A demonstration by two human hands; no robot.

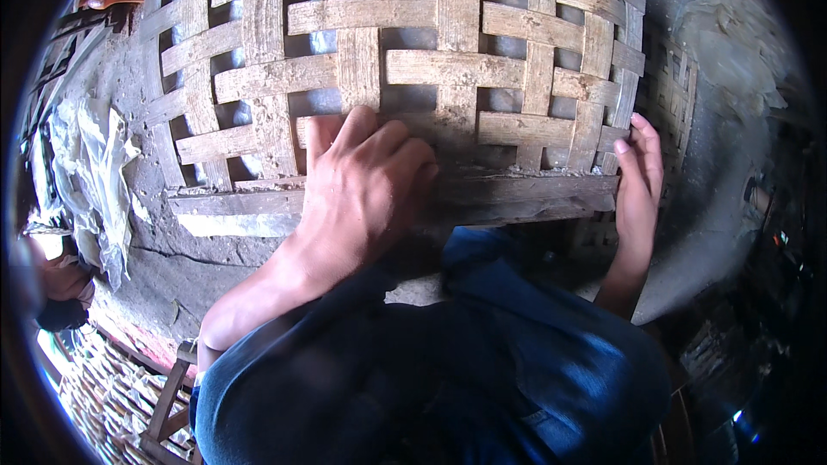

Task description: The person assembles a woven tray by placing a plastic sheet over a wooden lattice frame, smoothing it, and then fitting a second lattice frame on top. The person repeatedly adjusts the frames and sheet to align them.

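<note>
I see the woven bamboo basket (396, 77) filling the upper centre of the frame. My left hand (366, 185) lies flat, fingers spread, on its lower rim; my right hand (639, 181) cups its right edge.

Matt, rough woven bamboo basket (405, 60), crumpled plastic sheet (90, 181), blue denim (448, 370)

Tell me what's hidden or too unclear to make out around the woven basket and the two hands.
Head view:
- Large woven bamboo-strip basket: its top is cut off by the upper edge.
- Left hand: its palm lies against the basket, so what is under it is hidden.
- Right hand: fingertips curl round the basket's side, out of sight.
- Ground below the basket: covered by the blue trouser legs.
- Right rim: too dark and blurred.
</note>
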